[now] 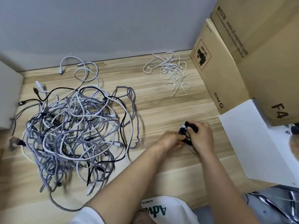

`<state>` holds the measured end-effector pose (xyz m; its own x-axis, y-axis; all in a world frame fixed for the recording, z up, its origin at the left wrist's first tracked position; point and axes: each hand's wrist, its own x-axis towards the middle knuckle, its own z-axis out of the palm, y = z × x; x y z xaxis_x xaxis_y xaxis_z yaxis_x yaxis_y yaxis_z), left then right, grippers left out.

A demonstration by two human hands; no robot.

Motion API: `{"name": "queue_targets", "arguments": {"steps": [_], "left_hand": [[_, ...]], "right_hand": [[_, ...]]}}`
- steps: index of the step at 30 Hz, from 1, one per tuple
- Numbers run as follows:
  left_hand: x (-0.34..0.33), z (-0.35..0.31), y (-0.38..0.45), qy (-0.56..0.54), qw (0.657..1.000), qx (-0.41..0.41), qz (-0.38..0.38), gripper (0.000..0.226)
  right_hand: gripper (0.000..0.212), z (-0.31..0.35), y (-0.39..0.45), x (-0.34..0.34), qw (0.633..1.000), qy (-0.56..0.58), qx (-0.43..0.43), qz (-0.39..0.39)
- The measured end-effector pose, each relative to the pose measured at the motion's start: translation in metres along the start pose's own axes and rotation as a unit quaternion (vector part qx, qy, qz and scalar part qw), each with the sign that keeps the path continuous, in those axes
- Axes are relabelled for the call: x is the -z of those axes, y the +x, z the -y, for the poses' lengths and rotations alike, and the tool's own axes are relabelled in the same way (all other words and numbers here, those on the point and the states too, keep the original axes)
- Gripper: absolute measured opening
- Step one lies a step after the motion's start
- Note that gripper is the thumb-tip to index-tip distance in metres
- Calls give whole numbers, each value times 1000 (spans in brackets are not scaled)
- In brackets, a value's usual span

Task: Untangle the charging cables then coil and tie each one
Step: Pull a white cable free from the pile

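Gripping a coiled black cable (189, 132) from both sides, the left hand (171, 140) and right hand (201, 137) are working close together just above the wooden floor (161, 107), apparently pinning the loops flat so a white tie (184, 126) can cinch them. Lying well apart to the left, the tangled cable pile (76, 130) is waiting its turn, while the spare white ties (171, 71) are sitting near the cardboard boxes (226, 70), within reach.

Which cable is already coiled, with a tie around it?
The black cable held between both hands: it is coiled, with a white tie; the others lie in the tangled pile.
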<state>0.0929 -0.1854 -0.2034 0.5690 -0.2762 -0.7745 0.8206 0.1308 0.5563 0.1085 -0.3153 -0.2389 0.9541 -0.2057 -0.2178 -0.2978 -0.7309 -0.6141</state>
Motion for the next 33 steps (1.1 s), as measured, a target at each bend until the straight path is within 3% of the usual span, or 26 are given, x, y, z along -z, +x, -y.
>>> {"name": "queue_targets", "arguments": {"steps": [5, 7, 9, 11, 14, 17, 20, 22, 24, 25, 27, 29, 31, 33], "left_hand": [[2, -4, -23, 37, 998, -55, 4, 25], [12, 2, -43, 43, 994, -99, 6, 23], [27, 15, -64, 41, 991, -127, 2, 18], [50, 34, -83, 46, 989, -138, -12, 18], [88, 62, -104, 86, 979, -168, -71, 14], [114, 77, -121, 25, 960, -197, -197, 22], [129, 83, -134, -50, 927, -224, -295, 30], [134, 87, -134, -52, 919, -232, -315, 27], [134, 90, -131, -10, 922, -211, -326, 19], [133, 89, -130, 19, 925, -187, -330, 14], [131, 81, -130, 20, 945, -145, -292, 16], [129, 69, -135, -68, 972, -110, -196, 24], [132, 53, -141, -152, 975, -97, -129, 20], [140, 33, -150, -216, 963, -133, -87, 19]], "right_hand": [[41, 17, -13, 4, 999, -25, 4, -39], [42, 36, -29, 10, 992, 20, 58, -111], [37, 63, -51, 15, 976, 112, 130, -134], [30, 89, -75, 9, 958, 193, 197, -80], [19, 109, -110, -21, 956, 208, 198, 65], [12, 110, -133, -51, 959, 47, 164, 226], [32, 107, -145, -69, 936, -66, 110, 327], [27, 112, -156, -74, 923, -12, 53, 380], [5, 118, -166, -77, 893, 103, -1, 438], [10, 121, -171, -76, 888, 117, 5, 444], [25, 124, -173, -76, 905, 92, 48, 412], [28, 131, -173, -68, 924, 27, 137, 355], [39, 133, -170, -57, 928, -24, 228, 295], [52, 135, -170, -46, 935, 6, 248, 255]]}}
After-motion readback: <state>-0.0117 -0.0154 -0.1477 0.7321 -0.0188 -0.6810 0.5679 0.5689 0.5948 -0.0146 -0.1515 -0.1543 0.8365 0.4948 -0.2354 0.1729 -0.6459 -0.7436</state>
